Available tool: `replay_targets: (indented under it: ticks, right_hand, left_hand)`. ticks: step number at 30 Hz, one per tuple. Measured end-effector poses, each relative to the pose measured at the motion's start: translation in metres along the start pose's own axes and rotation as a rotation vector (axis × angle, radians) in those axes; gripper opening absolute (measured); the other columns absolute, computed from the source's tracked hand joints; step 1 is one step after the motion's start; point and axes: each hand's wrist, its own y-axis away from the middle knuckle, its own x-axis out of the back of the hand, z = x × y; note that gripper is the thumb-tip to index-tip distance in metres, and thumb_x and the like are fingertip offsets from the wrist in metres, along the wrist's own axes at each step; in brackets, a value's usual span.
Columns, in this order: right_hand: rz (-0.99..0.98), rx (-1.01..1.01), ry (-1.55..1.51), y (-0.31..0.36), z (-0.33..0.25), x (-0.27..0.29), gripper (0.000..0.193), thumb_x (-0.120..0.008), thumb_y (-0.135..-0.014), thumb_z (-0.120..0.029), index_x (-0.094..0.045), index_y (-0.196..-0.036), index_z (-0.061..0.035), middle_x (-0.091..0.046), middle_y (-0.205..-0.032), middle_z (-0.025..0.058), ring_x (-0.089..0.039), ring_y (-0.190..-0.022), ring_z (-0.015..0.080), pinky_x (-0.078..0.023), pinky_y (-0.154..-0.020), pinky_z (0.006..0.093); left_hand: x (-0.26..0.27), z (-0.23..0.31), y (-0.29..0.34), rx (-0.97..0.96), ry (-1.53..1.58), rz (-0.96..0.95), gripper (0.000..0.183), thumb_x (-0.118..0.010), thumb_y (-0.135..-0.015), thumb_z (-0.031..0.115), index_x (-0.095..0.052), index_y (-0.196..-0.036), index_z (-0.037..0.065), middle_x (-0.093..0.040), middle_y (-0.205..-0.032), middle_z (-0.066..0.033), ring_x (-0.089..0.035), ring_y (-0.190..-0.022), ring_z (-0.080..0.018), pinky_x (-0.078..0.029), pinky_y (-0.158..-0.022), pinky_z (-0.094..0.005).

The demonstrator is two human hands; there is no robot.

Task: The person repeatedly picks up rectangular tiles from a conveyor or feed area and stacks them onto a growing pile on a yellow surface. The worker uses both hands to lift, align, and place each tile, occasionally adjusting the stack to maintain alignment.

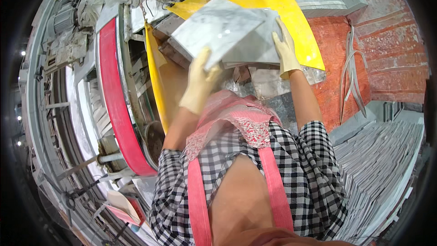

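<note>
A square marble tile (216, 25), white with grey veins and glossy, is tilted in front of me. My left hand (200, 82), in a cream rubber glove, grips its near corner with the thumb on the upper face and the other fingers partly hidden. Beneath and to the right lies a second, greyer tile (259, 45), partly covered by the first. My right hand (285, 48), gloved the same way, holds this tile by its right edge, the fingers stretched along its side. Whether more tiles lie under it cannot be made out.
Yellow sheets (273, 0) curve behind and beside the tiles. A machine with a red band (120, 95) runs along the left. At right are an orange-red sheet (325, 59), loose pale straps (350, 73) and a large stack of thin slabs (382, 159).
</note>
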Motion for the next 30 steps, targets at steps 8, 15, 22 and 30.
replay_targets:
  ticks: [8,15,22,30]
  right_hand:
    - [-0.071,-0.228,-0.457,0.012,-0.029,0.045,0.055,-0.053,-0.105,-0.034,-0.046,-0.146,0.0019,-0.05,-0.148,0.0149,-0.046,-0.138,0.0222,-0.034,-0.116,0.0331]
    - [-0.11,-0.088,-0.011,0.008,-0.024,0.022,0.077,-0.073,-0.09,-0.037,-0.042,-0.15,0.0007,-0.042,-0.155,0.0225,-0.04,-0.145,0.0299,-0.032,-0.117,0.0369]
    - [-0.136,0.036,-0.164,0.034,-0.033,0.013,0.069,-0.065,-0.094,-0.012,-0.034,-0.155,-0.0044,-0.032,-0.163,0.0176,-0.027,-0.152,0.0279,-0.021,-0.122,0.0359]
    - [-0.14,-0.038,-0.252,0.051,-0.033,0.006,0.071,-0.066,-0.092,-0.012,-0.034,-0.154,0.0011,-0.024,-0.165,0.017,-0.021,-0.154,0.0279,-0.016,-0.124,0.0389]
  left_hand:
    - [-0.042,-0.118,-0.012,0.021,-0.126,-0.161,0.027,-0.069,-0.096,0.023,-0.062,-0.111,0.0,-0.069,-0.094,-0.0132,-0.067,-0.072,-0.0205,-0.049,-0.05,-0.0263]
    - [-0.046,-0.125,-0.008,0.358,-0.55,-0.287,0.062,-0.054,-0.101,0.05,-0.065,-0.108,-0.01,-0.071,-0.089,-0.0173,-0.071,-0.072,-0.021,-0.055,-0.06,-0.0274]
    - [-0.041,-0.032,0.016,0.137,-0.984,-0.205,0.041,-0.053,-0.102,0.037,-0.068,-0.099,-0.001,-0.072,-0.08,-0.0112,-0.067,-0.057,-0.0152,-0.051,-0.05,-0.027]
    - [0.033,0.028,-0.018,-0.145,-1.487,-0.061,0.082,-0.054,-0.092,0.066,-0.06,-0.129,-0.006,-0.067,-0.123,-0.0207,-0.063,-0.111,-0.0343,-0.045,-0.101,-0.0386]
